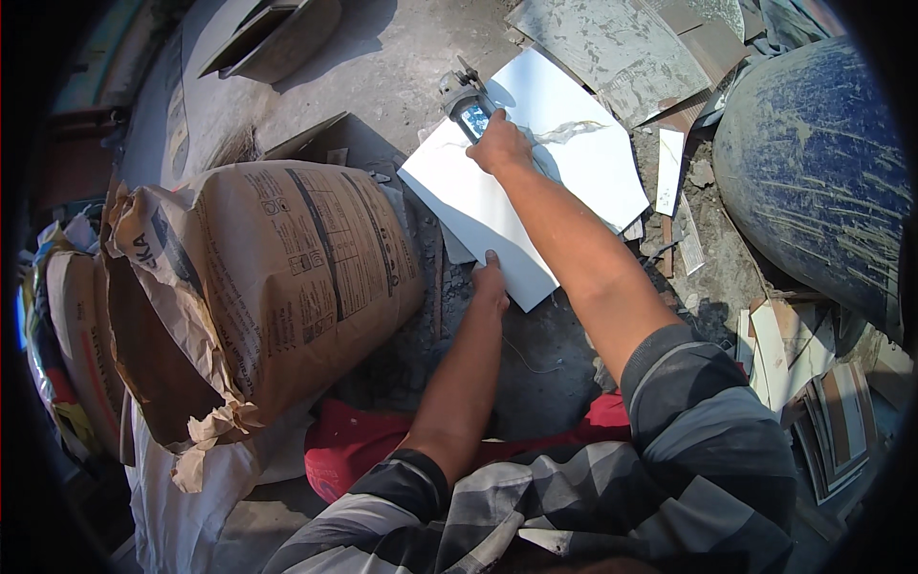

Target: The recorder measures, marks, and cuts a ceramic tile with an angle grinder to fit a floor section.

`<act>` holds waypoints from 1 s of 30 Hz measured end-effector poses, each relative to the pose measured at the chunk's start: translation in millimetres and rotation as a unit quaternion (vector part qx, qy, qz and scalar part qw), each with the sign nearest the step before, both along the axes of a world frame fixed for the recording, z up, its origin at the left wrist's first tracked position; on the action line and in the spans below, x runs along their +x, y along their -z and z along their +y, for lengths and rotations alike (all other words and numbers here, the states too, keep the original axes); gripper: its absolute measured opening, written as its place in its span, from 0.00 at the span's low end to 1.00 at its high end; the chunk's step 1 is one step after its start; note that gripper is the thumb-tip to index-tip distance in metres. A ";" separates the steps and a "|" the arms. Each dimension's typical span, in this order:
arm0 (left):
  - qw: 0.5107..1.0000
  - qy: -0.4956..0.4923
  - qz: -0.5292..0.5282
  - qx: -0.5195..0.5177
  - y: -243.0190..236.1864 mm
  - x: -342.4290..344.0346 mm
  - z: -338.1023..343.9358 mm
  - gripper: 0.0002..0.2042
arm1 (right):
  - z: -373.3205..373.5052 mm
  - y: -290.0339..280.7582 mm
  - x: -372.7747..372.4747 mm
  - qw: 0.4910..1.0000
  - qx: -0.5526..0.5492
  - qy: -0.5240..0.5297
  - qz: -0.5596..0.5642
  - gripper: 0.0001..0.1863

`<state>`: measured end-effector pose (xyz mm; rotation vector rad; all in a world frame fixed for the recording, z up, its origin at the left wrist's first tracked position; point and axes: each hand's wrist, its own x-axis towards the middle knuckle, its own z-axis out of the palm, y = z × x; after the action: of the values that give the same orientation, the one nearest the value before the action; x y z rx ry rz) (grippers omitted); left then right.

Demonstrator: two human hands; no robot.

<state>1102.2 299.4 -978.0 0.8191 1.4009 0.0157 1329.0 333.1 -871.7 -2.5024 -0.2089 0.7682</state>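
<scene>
A large white tile (588, 163) with grey-brown marble veins lies flat in front of me, one far corner in bright sun. My right hand (502, 145) is wrapped round a hand-held power tool that looks like an angle grinder (469, 107). Its grey metal head points away from me, over the tile's far left edge. The blade or disc cannot be made out. My left hand (490, 282) grips the tile's near left edge, thumb on top and the other fingers hidden.
An open brown paper sack (316, 249) stands at my left, close to the left forearm. On the right is a scratched blue drum (813, 172). Tile offcuts (837, 426) and a dusty grey sheet (612, 62) lie around. A basin-like container (287, 43) sits far left.
</scene>
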 end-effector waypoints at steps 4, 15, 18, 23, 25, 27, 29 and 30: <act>1.000 0.017 0.006 -0.002 -2.1 0.6 -0.3 0.21 | 0.6 0.2 -0.2 1.000 -0.004 -0.005 0.004 0.42; 1.000 0.017 -0.013 0.011 6.7 -3.1 0.1 0.21 | 2.2 5.8 1.0 1.000 -0.003 -0.015 -0.009 0.43; 1.000 0.015 -0.014 0.011 6.8 -2.6 -0.2 0.21 | 2.5 2.0 1.4 1.000 -0.013 -0.014 0.011 0.44; 1.000 -0.008 -0.005 -0.001 5.7 -0.5 -0.5 0.20 | 1.1 1.7 1.2 1.000 -0.013 -0.008 0.006 0.44; 1.000 -0.002 -0.001 -0.001 5.2 -0.8 0.0 0.20 | 0.7 1.0 0.4 1.000 -0.012 -0.007 0.006 0.43; 1.000 0.004 0.004 -0.002 4.8 -2.0 -0.3 0.21 | 0.2 0.4 -0.9 1.000 -0.011 -0.005 0.006 0.43; 1.000 0.019 0.005 0.007 4.5 -2.2 -0.6 0.21 | 0.5 -0.6 -1.0 1.000 -0.012 -0.005 0.007 0.41; 1.000 0.021 0.005 0.007 4.7 -2.2 -0.3 0.21 | 0.8 -0.9 -0.8 1.000 -0.013 -0.004 0.007 0.41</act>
<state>1100.0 299.0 -982.8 0.8599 1.3950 -0.0113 1328.2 333.9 -870.8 -2.5211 -0.2051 0.7963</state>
